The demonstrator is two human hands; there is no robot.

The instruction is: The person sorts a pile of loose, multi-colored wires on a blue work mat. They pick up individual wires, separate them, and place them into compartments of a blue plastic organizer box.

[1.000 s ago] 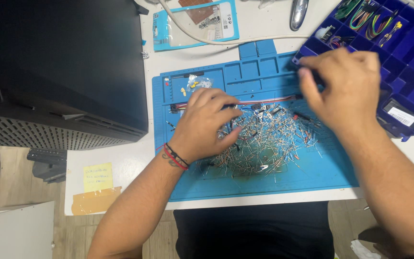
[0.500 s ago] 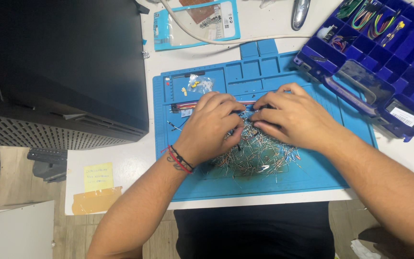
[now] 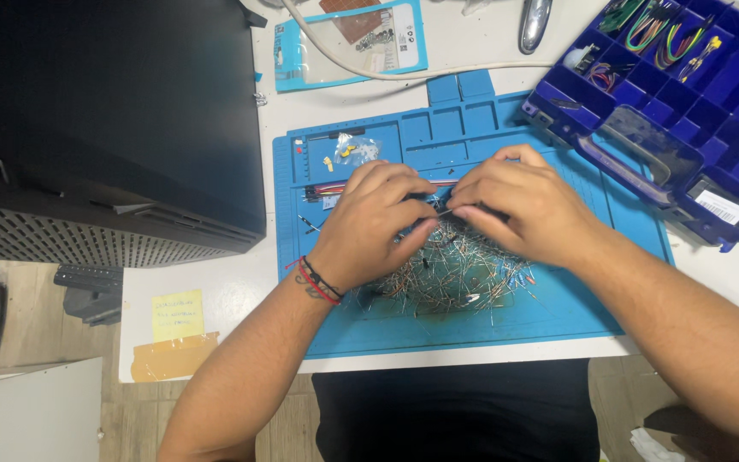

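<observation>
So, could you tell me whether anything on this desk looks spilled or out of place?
Yes: a loose heap of small wire-legged parts lies tangled on the blue mat, not sorted into the blue organiser box. Both the left hand and the right hand are picking at its top edge.

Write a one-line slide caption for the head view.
Left hand and right hand meet over a pile of small wire-leaded components on a blue work mat.
</observation>
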